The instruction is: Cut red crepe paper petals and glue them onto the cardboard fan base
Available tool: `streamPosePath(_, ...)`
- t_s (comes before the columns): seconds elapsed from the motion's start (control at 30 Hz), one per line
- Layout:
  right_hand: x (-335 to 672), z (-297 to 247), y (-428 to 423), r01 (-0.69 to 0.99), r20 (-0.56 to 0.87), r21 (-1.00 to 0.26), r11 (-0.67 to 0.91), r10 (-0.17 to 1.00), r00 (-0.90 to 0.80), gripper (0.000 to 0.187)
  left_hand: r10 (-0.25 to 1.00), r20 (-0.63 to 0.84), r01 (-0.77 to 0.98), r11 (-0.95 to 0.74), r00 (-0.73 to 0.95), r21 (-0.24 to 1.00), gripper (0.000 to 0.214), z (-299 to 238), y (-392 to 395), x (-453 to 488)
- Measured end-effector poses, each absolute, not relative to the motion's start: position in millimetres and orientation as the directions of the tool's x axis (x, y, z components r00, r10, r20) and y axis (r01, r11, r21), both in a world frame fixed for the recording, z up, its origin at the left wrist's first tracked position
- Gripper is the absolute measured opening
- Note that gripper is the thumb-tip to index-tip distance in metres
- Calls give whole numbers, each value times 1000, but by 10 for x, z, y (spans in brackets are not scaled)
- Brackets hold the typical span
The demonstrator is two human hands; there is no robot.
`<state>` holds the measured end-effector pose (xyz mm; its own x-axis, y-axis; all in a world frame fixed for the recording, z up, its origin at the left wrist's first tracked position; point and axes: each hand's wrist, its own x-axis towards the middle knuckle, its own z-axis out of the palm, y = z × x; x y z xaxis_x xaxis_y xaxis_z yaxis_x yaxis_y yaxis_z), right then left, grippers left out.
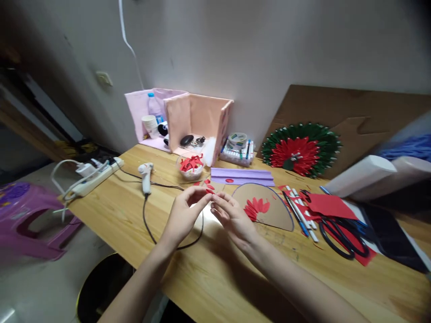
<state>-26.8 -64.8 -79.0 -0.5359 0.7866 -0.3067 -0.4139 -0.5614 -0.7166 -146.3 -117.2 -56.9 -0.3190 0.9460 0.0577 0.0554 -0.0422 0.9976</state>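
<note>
Bare forearms [143, 278], hands [182, 215] pinching red piece [209, 191]

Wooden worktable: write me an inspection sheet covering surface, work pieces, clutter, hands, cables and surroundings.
Surface: light-brown wooden table, marked in places right of centre.
Work pieces: small red petal-shaped piece, in hand; brown cardboard half-disc bearing red petals; clear round bowl of red pieces.
Clutter: black-handled scissors by red sheets; white and blue pens; long purple strip.
Hands: left hand and right hand meet at the small red piece.
Cables: black cord loops from white glue gun; white cords at white power strip.
Surroundings: pink plastic stool at left; brown cardboard panel behind red-and-green flower; grey wall.
</note>
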Motion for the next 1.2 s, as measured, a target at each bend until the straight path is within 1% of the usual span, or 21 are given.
streamPosePath(0.1,-542,-782,-755,-355,-280,-735,-578,736,-617,27,894,70,96,-30,-444,995,15,-598,-1361,-1691)
streamPosePath(0.17,-687,-798,-789,-276,-257,-780,-562,689,-677,27,850,69,118,-8,-522,993,15,-631,-1486,-1855)
streamPosePath(0.23,-821,-847,-775,-199,-222,-841,-504,656,-721,27,805,44,105,23,-592,994,17,-679,-1608,-2028)
streamPosePath(0.3,-973,-945,-711,-139,-184,-901,-411,652,-735,28,762,6,66,48,-648,997,19,-744,-1728,-2202)
streamPosePath(0.37,-1174,-1088,-620,-46,-166,-959,-281,681,-714,28,727,-32,28,71,-686,997,21,-818,-1841,-2367)
streamPosePath(0.43,-1431,-1248,-539,115,-130,-991,-71,737,-663,29,698,-63,2,91,-713,996,23,-890,-1944,-2511)
streamPosePath(0.53,-1879,-1436,-498,181,-69,-982,56,783,-618,37,660,-86,-16,111,-747,994,25,-974,-2072,-2672)
streamPosePath(0.6,-2171,-1489,-531,202,-8,-970,136,812,-583,49,633,-99,-24,126,-768,992,27,-1012,-2139,-2744)
streamPosePath(0.67,-2422,-1492,-589,223,41,-955,193,835,-549,53,615,-107,-25,141,-781,990,28,-1041,-2187,-2792)
streamPosePath(0.73,-2616,-1474,-645,257,51,-944,209,858,-511,44,612,-106,-17,150,-784,989,27,-1060,-2212,-2820)
streamPosePath(0.8,-2748,-1458,-677,279,41,-939,200,873,-487,29,618,-98,-13,140,-780,990,26,-1064,-2212,-2830)
streamPosePath(0.9,-2809,-1408,-679,269,22,-948,170,879,-477,12,652,-80,-10,111,-754,994,24,-1016,-2170,-2814)
streamPosePath(0.97,-2716,-1310,-673,231,18,-962,146,878,-479,8,685,-53,24,102,-726,995,22,-944,-2128,-2787)
streamPosePath(1.03,-2454,-1141,-683,169,33,-977,128,880,-473,15,707,7,92,81,-707,992,20,-853,-2081,-2745)
streamPosePath(1.13,-1699,-823,-729,46,106,-989,140,892,-440,25,728,106,183,28,-677,983,15,-719,-1967,-2653)
streamPosePath(1.17,-1367,-730,-747,-64,128,-992,111,878,-461,27,741,133,207,9,-658,978,13,-684,-1901,-2609)
streamPosePath(1.2,-1011,-655,-761,-130,138,-988,86,871,-472,28,761,166,230,-23,-627,973,12,-655,-1816,-2553)
